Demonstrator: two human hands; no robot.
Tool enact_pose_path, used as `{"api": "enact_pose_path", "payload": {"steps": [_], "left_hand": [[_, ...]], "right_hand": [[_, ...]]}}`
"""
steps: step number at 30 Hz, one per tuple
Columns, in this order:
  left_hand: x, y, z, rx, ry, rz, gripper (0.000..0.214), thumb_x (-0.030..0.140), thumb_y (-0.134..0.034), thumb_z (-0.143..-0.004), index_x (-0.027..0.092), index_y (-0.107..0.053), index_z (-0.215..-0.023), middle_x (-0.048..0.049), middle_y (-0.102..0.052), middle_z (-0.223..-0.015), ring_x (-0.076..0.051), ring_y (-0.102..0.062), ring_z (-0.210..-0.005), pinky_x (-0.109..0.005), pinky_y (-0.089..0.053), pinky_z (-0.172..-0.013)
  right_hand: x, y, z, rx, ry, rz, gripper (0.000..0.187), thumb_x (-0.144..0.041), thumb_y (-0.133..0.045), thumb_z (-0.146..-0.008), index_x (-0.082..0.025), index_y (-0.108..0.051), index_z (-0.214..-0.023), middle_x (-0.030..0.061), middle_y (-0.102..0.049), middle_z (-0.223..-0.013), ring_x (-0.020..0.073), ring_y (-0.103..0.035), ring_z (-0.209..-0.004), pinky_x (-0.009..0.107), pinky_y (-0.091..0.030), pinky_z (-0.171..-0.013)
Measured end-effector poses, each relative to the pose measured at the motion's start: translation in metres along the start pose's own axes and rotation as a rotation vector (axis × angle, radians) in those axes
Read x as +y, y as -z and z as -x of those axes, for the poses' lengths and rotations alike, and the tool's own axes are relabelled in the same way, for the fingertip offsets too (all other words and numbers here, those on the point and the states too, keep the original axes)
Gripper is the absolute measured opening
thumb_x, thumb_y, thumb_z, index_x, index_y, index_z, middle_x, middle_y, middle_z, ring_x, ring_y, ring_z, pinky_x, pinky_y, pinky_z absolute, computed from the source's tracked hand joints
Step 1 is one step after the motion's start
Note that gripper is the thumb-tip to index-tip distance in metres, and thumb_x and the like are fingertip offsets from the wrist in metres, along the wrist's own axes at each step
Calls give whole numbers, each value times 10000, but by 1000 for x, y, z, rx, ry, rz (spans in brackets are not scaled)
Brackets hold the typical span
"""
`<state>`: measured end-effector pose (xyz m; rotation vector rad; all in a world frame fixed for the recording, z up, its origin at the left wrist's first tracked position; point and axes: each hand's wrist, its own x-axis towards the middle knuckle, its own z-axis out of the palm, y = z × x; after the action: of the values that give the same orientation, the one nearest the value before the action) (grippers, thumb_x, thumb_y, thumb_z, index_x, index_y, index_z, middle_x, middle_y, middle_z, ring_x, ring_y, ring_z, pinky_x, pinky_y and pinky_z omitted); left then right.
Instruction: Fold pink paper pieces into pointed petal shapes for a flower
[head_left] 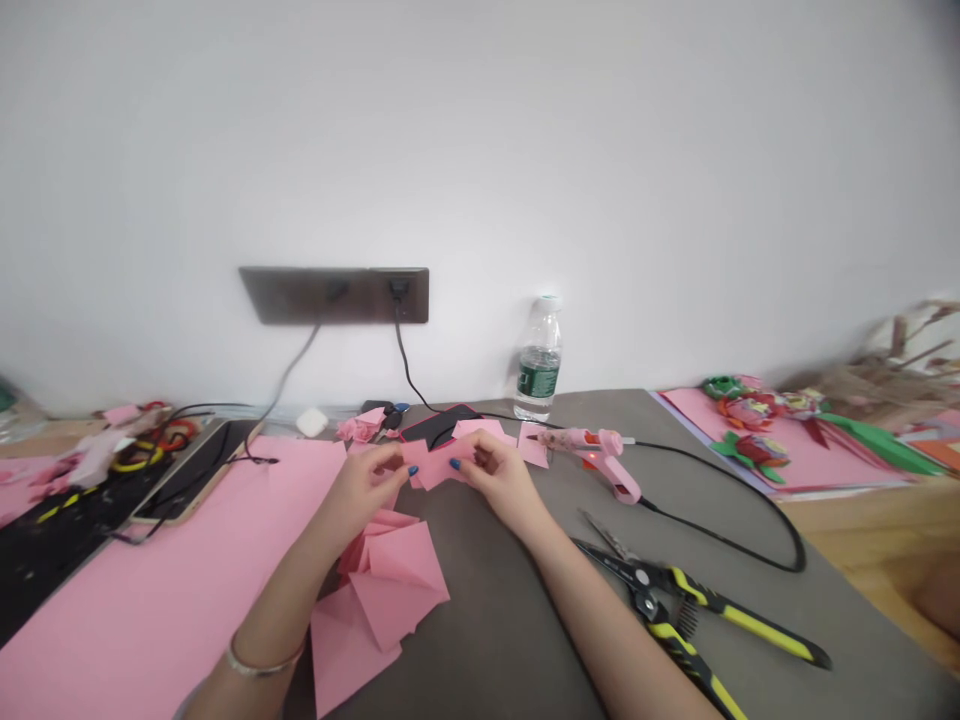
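Between my two hands is a small piece of pink paper (436,465), held up a little above the grey table. My left hand (367,482) pinches its left edge, and my right hand (499,475) pinches the right edge between thumb and fingers. Below my left hand lies a loose pile of pink paper squares (394,590), some folded. More pink paper pieces (484,428) rest just behind the held one. To the right of my right hand a pink hot glue gun (596,455) lies with its nozzle over a pink square (534,445).
Pliers with yellow and black handles (675,610) lie at right. A water bottle (538,365) stands by the wall. At left are a large pink sheet (180,580) and a phone (199,470). Paper flowers (754,420) lie far right. The glue gun's black cord (780,530) loops across the table.
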<state>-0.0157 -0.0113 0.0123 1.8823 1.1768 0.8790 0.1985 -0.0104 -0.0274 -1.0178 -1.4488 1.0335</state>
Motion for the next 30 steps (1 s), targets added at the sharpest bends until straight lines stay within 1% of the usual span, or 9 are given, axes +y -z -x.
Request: {"api": "enact_pose_path", "payload": {"steps": [3,8,11,15,17,20,24,27,30], "left_hand": [[-1,-1,0,25,-8,-10,267,327,-532,-899,190,-751,-965,-76,-789,-979,-263,-720,-948,-350,-572,-811],[-1,1,1,27,-70,-53,329,317,-484,-945,195,-757,-1082,-95,-769,-1130,-277,-682,-1110,-389,-523,-953],[-3,0,1,-39,-121,-66,352,309,-450,-974,207,-751,-1126,-98,-750,-1158,-266,-666,-1122,-397,-501,-979],[-7,-3,2,-115,-177,-75,333,299,-467,-977,236,-761,-1119,-92,-711,-1107,-236,-654,-1024,-364,-520,-895],[-8,-4,2,-106,-209,-90,320,286,-480,-969,247,-770,-1099,-84,-682,-1043,-224,-639,-970,-353,-520,-860],[-6,-5,1,-89,-230,-92,295,262,-509,-940,252,-778,-1061,-71,-659,-969,-218,-632,-927,-346,-518,-827],[-2,-3,0,105,-115,-47,173,249,-608,-863,231,-729,-985,-35,-695,-919,-202,-658,-850,-328,-522,-795],[-4,0,0,285,-41,-21,84,262,-579,-876,208,-635,-909,-36,-681,-927,-188,-662,-792,-318,-527,-746],[-9,1,0,299,-15,-15,118,229,-522,-877,204,-636,-895,-55,-704,-968,-202,-681,-813,-326,-537,-734]], "right_hand": [[4,-4,2,-37,3,25,101,-200,-641,-757,-192,-661,-856,41,-663,-892,202,-627,-834,328,-495,-757],[4,-6,7,-105,20,28,422,-120,-655,-730,-208,-599,-1139,79,-701,-1126,226,-656,-1063,384,-482,-938],[3,-7,9,-163,49,30,537,-86,-650,-733,-224,-541,-1240,82,-677,-1191,218,-619,-1170,403,-437,-1034],[-2,-13,13,-249,41,51,613,-19,-531,-757,-241,-487,-1327,97,-619,-1266,200,-618,-1166,347,-513,-904],[-4,-16,15,-285,26,58,647,-7,-489,-765,-248,-464,-1365,91,-627,-1222,189,-637,-1099,310,-535,-817],[-2,-20,16,-286,43,90,679,-1,-475,-762,-253,-467,-1393,64,-646,-1115,170,-641,-994,302,-536,-805],[8,-14,10,-126,74,157,598,-36,-516,-761,-218,-544,-1329,17,-660,-902,161,-638,-832,300,-530,-765],[9,-4,5,-15,61,160,362,-98,-560,-791,-195,-644,-1129,32,-702,-889,188,-666,-848,325,-528,-785],[2,3,3,-11,76,165,136,-147,-595,-821,-192,-692,-904,60,-739,-928,220,-680,-909,359,-519,-843]]}}
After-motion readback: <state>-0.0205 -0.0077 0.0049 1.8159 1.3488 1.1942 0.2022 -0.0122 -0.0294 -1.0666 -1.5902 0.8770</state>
